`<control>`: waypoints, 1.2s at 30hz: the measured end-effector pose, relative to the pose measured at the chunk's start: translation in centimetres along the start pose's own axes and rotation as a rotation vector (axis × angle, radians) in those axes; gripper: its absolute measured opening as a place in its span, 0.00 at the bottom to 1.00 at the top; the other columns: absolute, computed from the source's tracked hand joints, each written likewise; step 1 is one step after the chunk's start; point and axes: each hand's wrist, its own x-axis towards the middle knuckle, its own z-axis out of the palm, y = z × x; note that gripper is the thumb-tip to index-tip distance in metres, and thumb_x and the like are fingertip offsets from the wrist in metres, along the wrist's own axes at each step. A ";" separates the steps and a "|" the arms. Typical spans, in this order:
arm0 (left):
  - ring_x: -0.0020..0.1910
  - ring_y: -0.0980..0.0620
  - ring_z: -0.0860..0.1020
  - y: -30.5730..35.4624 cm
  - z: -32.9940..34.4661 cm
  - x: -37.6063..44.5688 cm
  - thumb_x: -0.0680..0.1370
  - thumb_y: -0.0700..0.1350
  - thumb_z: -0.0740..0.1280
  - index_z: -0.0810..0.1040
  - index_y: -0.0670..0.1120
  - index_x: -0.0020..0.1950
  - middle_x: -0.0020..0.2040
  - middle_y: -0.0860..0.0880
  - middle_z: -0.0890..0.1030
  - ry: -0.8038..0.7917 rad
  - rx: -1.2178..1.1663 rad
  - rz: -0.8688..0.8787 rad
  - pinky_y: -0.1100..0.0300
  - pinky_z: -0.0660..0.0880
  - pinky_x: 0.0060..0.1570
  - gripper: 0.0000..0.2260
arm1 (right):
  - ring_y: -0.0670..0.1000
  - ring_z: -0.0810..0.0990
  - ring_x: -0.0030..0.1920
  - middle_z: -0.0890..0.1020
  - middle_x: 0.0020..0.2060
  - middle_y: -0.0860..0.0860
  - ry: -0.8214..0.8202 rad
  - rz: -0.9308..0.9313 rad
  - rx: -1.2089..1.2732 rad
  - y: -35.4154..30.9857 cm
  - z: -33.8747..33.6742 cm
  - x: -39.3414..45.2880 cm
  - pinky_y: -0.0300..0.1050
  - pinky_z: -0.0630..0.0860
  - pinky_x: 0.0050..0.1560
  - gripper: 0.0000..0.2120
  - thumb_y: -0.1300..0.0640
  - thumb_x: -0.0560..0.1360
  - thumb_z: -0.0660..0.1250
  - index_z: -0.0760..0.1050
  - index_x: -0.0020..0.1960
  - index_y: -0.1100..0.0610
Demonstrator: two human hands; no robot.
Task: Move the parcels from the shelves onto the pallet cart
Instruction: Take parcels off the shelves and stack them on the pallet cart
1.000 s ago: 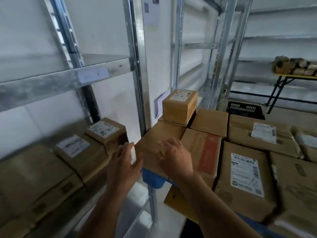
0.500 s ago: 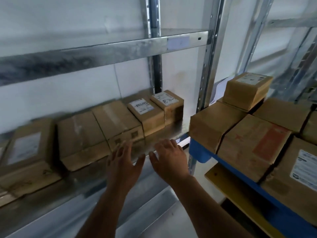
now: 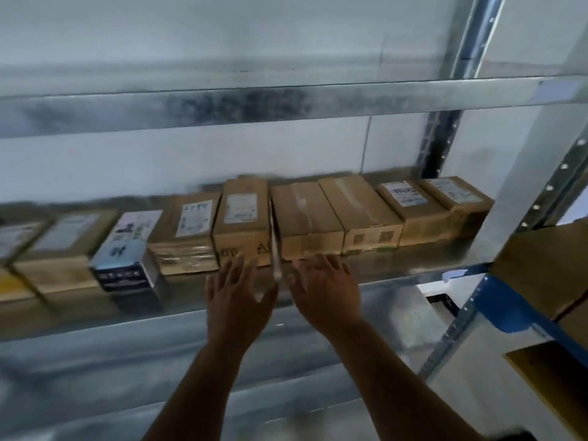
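Now | L hand point(image 3: 237, 302) & R hand point(image 3: 324, 292) spread, grip empty; near parcels point(image 3: 307, 224) on shelf point(image 3: 397, 275)

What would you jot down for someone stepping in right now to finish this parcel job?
Left hand: open, holds nothing, fingers spread just short of the tall labelled parcel.
Right hand: open, holds nothing, reaching toward the plain taped parcel.
A row of parcels lies along the shelf. Some boxes already sit on the blue-edged cart at right.
Done: part of the load is across.
Left: grip the next parcel, carry it over, then clear the rest of the row.
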 end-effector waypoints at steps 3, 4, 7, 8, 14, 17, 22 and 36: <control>0.73 0.46 0.58 -5.7 -3.9 -2.4 0.76 0.56 0.64 0.64 0.49 0.72 0.73 0.46 0.65 0.058 0.005 -0.052 0.43 0.56 0.70 0.27 | 0.50 0.77 0.51 0.80 0.48 0.50 -0.038 -0.078 0.034 -6.4 2.3 -0.3 0.44 0.71 0.50 0.14 0.48 0.78 0.56 0.78 0.51 0.52; 0.73 0.46 0.60 -7.6 -5.2 -3.3 0.76 0.56 0.64 0.66 0.48 0.71 0.72 0.46 0.66 0.084 -0.005 -0.067 0.43 0.58 0.70 0.26 | 0.49 0.77 0.51 0.80 0.49 0.50 -0.052 -0.100 0.046 -8.5 2.9 -0.6 0.43 0.70 0.50 0.13 0.48 0.78 0.57 0.78 0.51 0.52; 0.74 0.48 0.59 -12.9 -8.5 -6.1 0.76 0.57 0.62 0.65 0.50 0.72 0.73 0.48 0.65 0.115 0.047 -0.132 0.44 0.58 0.70 0.26 | 0.49 0.78 0.48 0.81 0.47 0.49 -0.050 -0.167 0.055 -14.8 4.4 -1.5 0.42 0.70 0.47 0.12 0.48 0.77 0.58 0.79 0.48 0.52; 0.74 0.48 0.57 -14.7 -9.4 -7.1 0.76 0.59 0.60 0.64 0.51 0.72 0.74 0.48 0.63 0.115 0.065 -0.162 0.44 0.56 0.71 0.26 | 0.49 0.78 0.48 0.81 0.46 0.49 -0.066 -0.192 0.063 -17.0 4.9 -1.8 0.43 0.71 0.47 0.14 0.47 0.78 0.56 0.78 0.48 0.51; 0.75 0.49 0.54 -23.6 -14.3 -11.7 0.77 0.61 0.57 0.61 0.52 0.73 0.75 0.48 0.60 0.163 0.109 -0.287 0.47 0.50 0.73 0.27 | 0.50 0.78 0.54 0.82 0.51 0.51 -0.138 -0.326 0.151 -28.1 7.9 -3.7 0.46 0.74 0.54 0.16 0.46 0.78 0.59 0.78 0.56 0.54; 0.75 0.49 0.53 -27.1 -16.4 -13.4 0.76 0.63 0.55 0.60 0.52 0.74 0.75 0.49 0.60 0.179 0.128 -0.333 0.47 0.49 0.73 0.28 | 0.51 0.78 0.54 0.82 0.53 0.53 -0.153 -0.365 0.191 -32.8 9.1 -4.8 0.46 0.73 0.55 0.16 0.48 0.78 0.63 0.78 0.59 0.55; 0.76 0.50 0.53 -32.0 -18.9 -15.7 0.76 0.64 0.54 0.59 0.54 0.74 0.76 0.50 0.59 0.216 0.130 -0.443 0.48 0.47 0.72 0.29 | 0.51 0.78 0.57 0.81 0.56 0.52 -0.177 -0.454 0.188 -38.7 11.2 -5.0 0.46 0.72 0.57 0.17 0.46 0.78 0.61 0.77 0.62 0.53; 0.75 0.50 0.53 -47.5 -23.0 -13.7 0.77 0.63 0.53 0.60 0.54 0.74 0.76 0.50 0.59 0.232 0.229 -0.617 0.47 0.46 0.72 0.28 | 0.50 0.80 0.48 0.82 0.49 0.53 -0.288 -0.584 0.244 -51.8 22.6 0.4 0.42 0.75 0.45 0.16 0.46 0.75 0.67 0.78 0.57 0.55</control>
